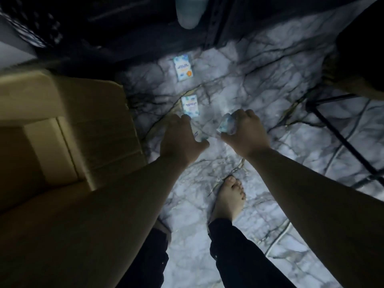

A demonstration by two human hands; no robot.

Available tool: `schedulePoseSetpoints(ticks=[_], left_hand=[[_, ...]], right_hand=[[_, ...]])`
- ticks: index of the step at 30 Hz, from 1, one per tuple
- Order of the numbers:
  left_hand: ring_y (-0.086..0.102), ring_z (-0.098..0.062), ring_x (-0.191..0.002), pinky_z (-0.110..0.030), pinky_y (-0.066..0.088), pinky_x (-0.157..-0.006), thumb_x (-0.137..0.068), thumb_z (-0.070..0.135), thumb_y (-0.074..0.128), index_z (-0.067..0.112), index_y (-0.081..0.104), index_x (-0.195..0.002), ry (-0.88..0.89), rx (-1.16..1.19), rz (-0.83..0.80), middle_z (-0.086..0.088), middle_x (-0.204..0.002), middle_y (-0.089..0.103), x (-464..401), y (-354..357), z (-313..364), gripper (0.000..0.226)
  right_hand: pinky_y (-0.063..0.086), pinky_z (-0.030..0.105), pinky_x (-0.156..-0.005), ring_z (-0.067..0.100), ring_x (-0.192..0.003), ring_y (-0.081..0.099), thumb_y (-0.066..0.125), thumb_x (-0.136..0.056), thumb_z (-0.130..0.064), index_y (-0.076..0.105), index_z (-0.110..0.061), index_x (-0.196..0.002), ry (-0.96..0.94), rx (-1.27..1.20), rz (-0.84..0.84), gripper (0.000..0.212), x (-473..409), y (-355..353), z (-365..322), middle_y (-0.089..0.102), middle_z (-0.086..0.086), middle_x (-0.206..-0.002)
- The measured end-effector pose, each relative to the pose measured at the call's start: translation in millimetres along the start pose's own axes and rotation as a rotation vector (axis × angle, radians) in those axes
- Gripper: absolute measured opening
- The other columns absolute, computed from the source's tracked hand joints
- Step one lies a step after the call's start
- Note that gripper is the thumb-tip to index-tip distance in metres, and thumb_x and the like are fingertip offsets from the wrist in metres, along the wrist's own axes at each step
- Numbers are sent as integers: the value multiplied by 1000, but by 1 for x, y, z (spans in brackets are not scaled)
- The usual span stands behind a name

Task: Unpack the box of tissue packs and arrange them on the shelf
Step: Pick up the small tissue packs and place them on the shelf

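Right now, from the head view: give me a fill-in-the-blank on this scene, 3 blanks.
1. The open cardboard box sits on the person's ____ side.
2. ____ tissue packs lie loose on the marble floor beyond the hands.
3. The right hand holds a ____ in its grip.

Missing words: left; two; tissue pack

Cardboard box [68,129] on floor [239,84] at left; two tissue packs [184,67] [190,105] on floor to its right, one behind other; shelf frame [212,23] behind; bare foot [228,197] nearest.
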State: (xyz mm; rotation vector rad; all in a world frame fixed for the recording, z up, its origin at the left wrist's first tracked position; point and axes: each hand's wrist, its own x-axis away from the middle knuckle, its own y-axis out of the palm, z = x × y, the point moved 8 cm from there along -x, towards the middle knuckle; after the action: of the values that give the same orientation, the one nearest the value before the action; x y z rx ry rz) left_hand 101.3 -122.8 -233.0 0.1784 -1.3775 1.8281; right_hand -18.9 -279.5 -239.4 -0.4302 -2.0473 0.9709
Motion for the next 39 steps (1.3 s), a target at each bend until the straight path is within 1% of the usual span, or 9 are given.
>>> schedulePoseSetpoints(ticks=[7,11,15,18,21,24,30,34,39], left_hand=[[52,-36,-120,-47,56,-87,-66,52,80,15,56,-131,159,-93,22,-10,-128,51,103,-134,74,79],[48,-28,-123,-38,51,-86,-70,52,81,17,53,-137,182,-37,76,-4,-132,48,174,-219,100,80],[50,-26,-113,-41,53,-82,-68,53,79,17,56,-130,148,2,105,-1,-121,47,243,-304,113,76],[53,-21,-104,-38,53,-72,-65,55,70,23,56,-122,101,70,164,7,-112,41,292,-362,117,67],[55,-18,-95,-32,47,-65,-69,51,77,25,55,-128,49,86,218,11,-112,35,335,-414,121,68],[52,-21,-107,-33,46,-71,-70,52,78,22,57,-129,50,57,342,11,-107,33,375,-465,123,70],[51,-22,-121,-37,51,-90,-69,63,74,24,55,-139,-26,26,512,6,-123,50,436,-547,104,82],[54,-19,-118,-38,53,-84,-64,69,70,28,56,-139,-78,51,589,11,-113,46,463,-604,73,86],[58,-12,-107,-33,52,-76,-67,65,75,27,53,-147,-72,95,680,15,-116,47,490,-677,24,91]], right_hand=[[58,47,-73,37,-103,61,80,-75,-27,62,-8,-118,-6,-3,55,51,104,-131,-61,57,13,-113],[55,43,-75,33,-102,60,82,-77,-25,62,-8,-125,-82,-12,-19,55,162,-201,-110,57,11,-115],[52,35,-77,29,-104,61,83,-78,-22,61,-13,-134,-176,-53,-27,61,225,-275,-169,60,8,-118],[50,34,-75,24,-102,61,83,-78,-29,60,-20,-137,-234,-62,-21,64,268,-323,-208,59,3,-117],[53,37,-78,21,-102,61,84,-76,-39,61,-25,-132,-316,-37,-13,62,301,-365,-248,58,-2,-118],[55,45,-82,21,-105,61,80,-75,-50,60,-31,-130,-439,-11,-2,62,330,-404,-295,57,-7,-117],[52,37,-85,14,-106,60,82,-78,-53,61,-34,-132,-643,90,-36,61,371,-459,-397,57,-15,-115],[54,40,-86,12,-104,59,79,-78,-55,59,-39,-128,-740,155,-49,56,396,-480,-465,55,-17,-111],[55,40,-83,9,-100,59,77,-79,-59,57,-42,-128,-850,149,3,55,423,-483,-557,56,-17,-110]])
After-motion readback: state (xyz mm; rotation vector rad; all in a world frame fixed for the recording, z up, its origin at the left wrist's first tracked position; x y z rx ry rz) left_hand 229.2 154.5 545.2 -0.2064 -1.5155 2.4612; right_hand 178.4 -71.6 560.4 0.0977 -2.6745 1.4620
